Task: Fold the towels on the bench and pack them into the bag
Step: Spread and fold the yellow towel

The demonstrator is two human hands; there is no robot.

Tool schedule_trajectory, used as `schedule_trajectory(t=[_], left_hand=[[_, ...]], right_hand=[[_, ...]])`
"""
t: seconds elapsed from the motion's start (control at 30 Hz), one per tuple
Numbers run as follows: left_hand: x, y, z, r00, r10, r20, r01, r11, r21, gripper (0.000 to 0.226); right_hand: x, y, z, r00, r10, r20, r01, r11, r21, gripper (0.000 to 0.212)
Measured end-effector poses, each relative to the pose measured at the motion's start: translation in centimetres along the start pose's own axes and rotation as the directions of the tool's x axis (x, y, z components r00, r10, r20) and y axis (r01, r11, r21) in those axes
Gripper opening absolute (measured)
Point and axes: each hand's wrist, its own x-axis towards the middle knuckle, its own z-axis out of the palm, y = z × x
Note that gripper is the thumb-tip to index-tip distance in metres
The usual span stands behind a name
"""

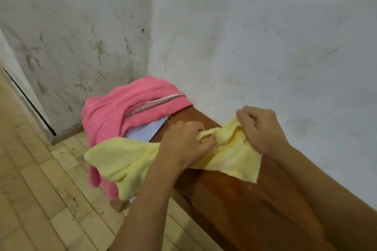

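A yellow towel [122,161] lies bunched across the brown wooden bench [234,199], one end drooping over the bench's left edge. My left hand [183,144] grips it near the middle and my right hand [261,128] clutches its upper right part, both fists closed on the cloth. Behind it, a pink towel [114,114] with a patterned band is heaped on the far end of the bench and hangs down the left side. A pale lavender-white cloth [144,130] peeks out from under the pink one. No bag is in view.
The bench stands in a corner against stained white walls [265,47]. Pale tiled floor [40,189] runs along the bench's left side. A door frame edge [26,96] is at the far left.
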Motion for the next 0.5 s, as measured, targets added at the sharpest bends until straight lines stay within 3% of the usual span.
schedule_trajectory(t=[0.07, 0.1, 0.2, 0.27, 0.37, 0.43, 0.5], left_hand=[[-0.2, 1.3, 0.8, 0.969, -0.011, 0.248, -0.001, 0.999, 0.047, 0.03], [-0.3, 1.9, 1.2, 0.92, -0.048, 0.39, 0.02, 0.997, 0.076, 0.028], [-1.2, 3.4, 2.5, 0.699, -0.156, 0.698, 0.082, 0.987, 0.139, 0.076], [-1.6, 4.9, 3.6, 0.682, -0.115, 0.722, -0.027, 0.983, 0.182, 0.071], [-2.3, 7.5, 5.2, 0.715, -0.058, 0.697, -0.146, 0.962, 0.23, 0.04], [-2.6, 9.0, 6.1, 0.751, -0.03, 0.659, -0.166, 0.958, 0.233, 0.02], [-2.9, 10.6, 7.1, 0.778, -0.003, 0.628, -0.199, 0.947, 0.252, 0.018]], right_hand=[[-3.6, 2.0, -1.8, 0.992, 0.062, 0.108, -0.044, 0.986, -0.163, 0.05], [-5.4, 2.7, -2.7, 0.982, 0.117, 0.148, -0.077, 0.965, -0.25, 0.055], [-10.8, 3.7, -4.9, 0.931, 0.291, 0.22, -0.189, 0.9, -0.393, 0.063], [-14.0, 3.6, -5.9, 0.868, 0.407, 0.285, -0.253, 0.856, -0.45, 0.06], [-17.7, 2.5, -6.9, 0.774, 0.507, 0.379, -0.233, 0.785, -0.574, 0.063], [-19.7, 1.7, -7.6, 0.769, 0.545, 0.335, -0.25, 0.738, -0.627, 0.063], [-21.5, 0.9, -8.8, 0.786, 0.568, 0.243, -0.302, 0.698, -0.65, 0.042]])
